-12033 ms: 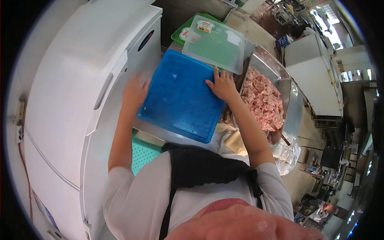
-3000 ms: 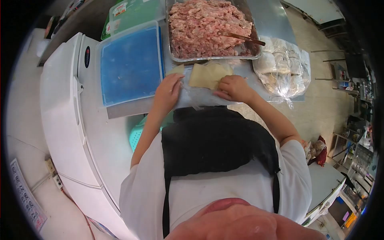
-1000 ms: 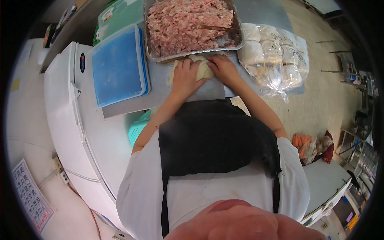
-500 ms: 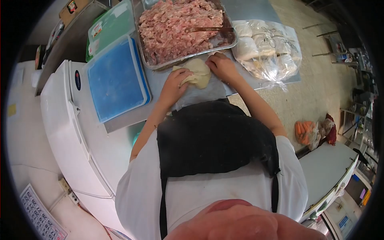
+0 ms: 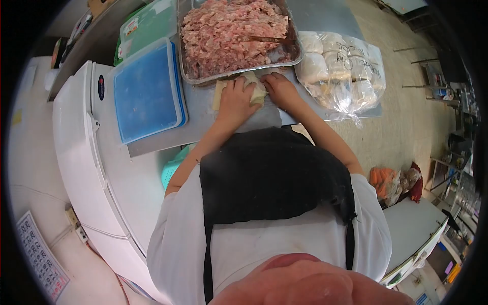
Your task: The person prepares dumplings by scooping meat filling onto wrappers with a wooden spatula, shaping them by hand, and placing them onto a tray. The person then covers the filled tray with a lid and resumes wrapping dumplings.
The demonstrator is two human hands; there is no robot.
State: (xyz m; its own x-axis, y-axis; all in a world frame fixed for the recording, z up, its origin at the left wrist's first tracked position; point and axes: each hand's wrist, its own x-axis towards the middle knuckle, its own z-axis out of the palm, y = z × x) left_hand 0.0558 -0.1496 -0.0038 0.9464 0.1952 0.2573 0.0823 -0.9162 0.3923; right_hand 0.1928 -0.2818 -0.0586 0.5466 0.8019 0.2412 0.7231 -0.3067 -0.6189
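Observation:
On the metal table, right in front of the tray, lies pale yellow sheet dough (image 5: 258,95) with a bunched, folded part. My left hand (image 5: 237,103) rests over it, fingers curled onto the folded part and partly hiding it. A flat, straight-edged piece of the same dough shows left of that hand. At the dough's right edge is my right hand (image 5: 281,90), its fingers bent and closed on the edge; the fingertips are partly hidden. Raw minced meat (image 5: 231,35) fills the metal tray (image 5: 244,72) just beyond my hands, and a flat utensil (image 5: 269,39) lies on the meat.
Blue-lidded container (image 5: 145,91) stands left, with a green-lidded one (image 5: 147,25) behind it. A tied clear bag of round white pieces (image 5: 343,71) sits right of the tray. A white fridge (image 5: 86,137) is at left; bagged carrots (image 5: 384,178) lie at far right.
My left hand has moved right and further over the dough, covering more of it. The dough looks more folded, and a flat piece now shows at its left. The view has shifted slightly.

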